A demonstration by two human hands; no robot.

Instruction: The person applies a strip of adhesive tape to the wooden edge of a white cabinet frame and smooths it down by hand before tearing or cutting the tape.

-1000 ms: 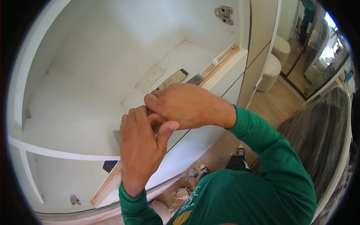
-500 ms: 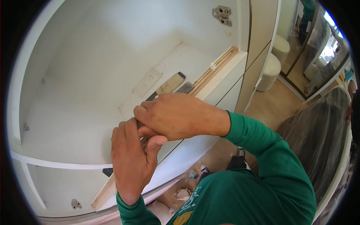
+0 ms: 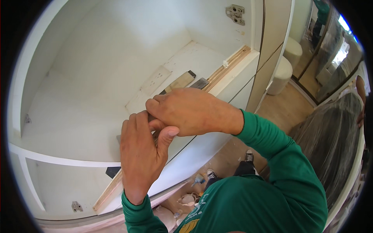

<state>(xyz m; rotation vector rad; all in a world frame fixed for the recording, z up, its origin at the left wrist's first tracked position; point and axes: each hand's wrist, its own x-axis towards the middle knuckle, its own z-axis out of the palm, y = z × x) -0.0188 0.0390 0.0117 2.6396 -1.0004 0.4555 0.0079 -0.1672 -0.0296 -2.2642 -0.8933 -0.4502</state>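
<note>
Here, hands (image 3: 184, 110) together at a grey bar (image 3: 201, 83) beside wooden strips (image 3: 235, 60)

Kind of place: indoor room, apparently a home under fitting-out; its exact use cannot be told
Cabinet (image 3: 74, 128): white, open-fronted, with bare strips of wood (image 3: 233, 64) along the front edge
Hinge plate (image 3: 236, 14): metal, fixed to the inner side wall
Stools (image 3: 280, 75): two, round, cream, on a light brown floor (image 3: 278, 108)
Tall panels (image 3: 309, 73): dark-framed, mirror-like
Large dark piece (image 3: 328, 143): covered in clear plastic film
</note>
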